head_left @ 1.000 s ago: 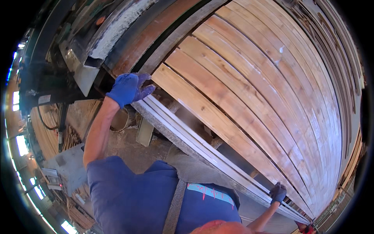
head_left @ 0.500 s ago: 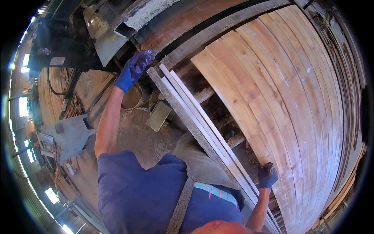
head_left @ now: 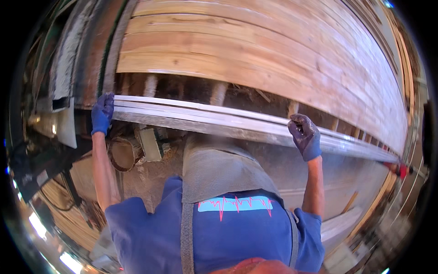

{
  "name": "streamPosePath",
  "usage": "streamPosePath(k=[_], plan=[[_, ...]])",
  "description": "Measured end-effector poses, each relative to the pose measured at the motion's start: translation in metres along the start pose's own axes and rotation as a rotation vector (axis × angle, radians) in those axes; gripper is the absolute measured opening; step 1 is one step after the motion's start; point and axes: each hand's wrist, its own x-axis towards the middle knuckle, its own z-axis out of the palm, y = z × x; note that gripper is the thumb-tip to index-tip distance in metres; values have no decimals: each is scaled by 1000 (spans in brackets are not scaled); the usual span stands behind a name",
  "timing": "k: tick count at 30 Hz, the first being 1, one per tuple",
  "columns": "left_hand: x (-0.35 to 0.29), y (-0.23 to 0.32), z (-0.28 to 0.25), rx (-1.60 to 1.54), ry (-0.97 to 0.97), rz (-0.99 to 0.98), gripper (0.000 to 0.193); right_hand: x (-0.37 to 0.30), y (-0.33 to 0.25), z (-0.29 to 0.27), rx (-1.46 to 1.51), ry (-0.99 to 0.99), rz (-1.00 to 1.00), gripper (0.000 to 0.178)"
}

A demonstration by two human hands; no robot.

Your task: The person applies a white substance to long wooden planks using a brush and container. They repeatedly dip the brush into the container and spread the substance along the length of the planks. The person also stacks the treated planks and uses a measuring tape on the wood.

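Note:
Long white strips [head_left: 182, 112] lie side by side along the grey edge rail [head_left: 219, 131] in front of me. My left hand [head_left: 104, 112], in a blue and dark glove, is at their left ends with its fingers bunched together against them. Farther right, my right hand [head_left: 305, 134], in a similar glove, is curled closed over the strips. What lies inside its fingers is hidden. Beyond a gap rests a broad row of pale wooden boards [head_left: 237, 50].
Rollers [head_left: 219, 94] cross the dark gap between strips and boards. Machine parts with a metal plate [head_left: 68, 123] stand at the left. A round container [head_left: 124, 154] is below the rail. A red object [head_left: 402, 171] sits at the rail's far right end.
My view has turned, so the rail now runs across it. My left hand has come to the strips' ends; my right hand has moved from the boards' edge to the strips.

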Motion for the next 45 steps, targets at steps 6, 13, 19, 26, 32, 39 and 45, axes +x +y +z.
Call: streamPosePath(k=[6,13,19,26,32,39,45], plan=[[-2,42,10,222,-129,-82,57,-92,48,-25,-63,104,110,15],[14,25,26,-60,-61,-29,40,-132,109,-6,-198,106,419,22],[44,54,15,-241,-106,-93,39,-98,93,-7,-209,161,443,21],[75,25,29,-202,-159,34,36,12,65,-7,-424,290,-32,15],[70,-56,50,-613,-235,21,39,-19,33,-13,-245,-9,166,15],[61,-76,63,-993,-173,-319,49,-81,82,-9,-444,-22,430,23],[80,-82,64,-981,-292,-260,53,-59,85,-18,-416,-145,628,30]])
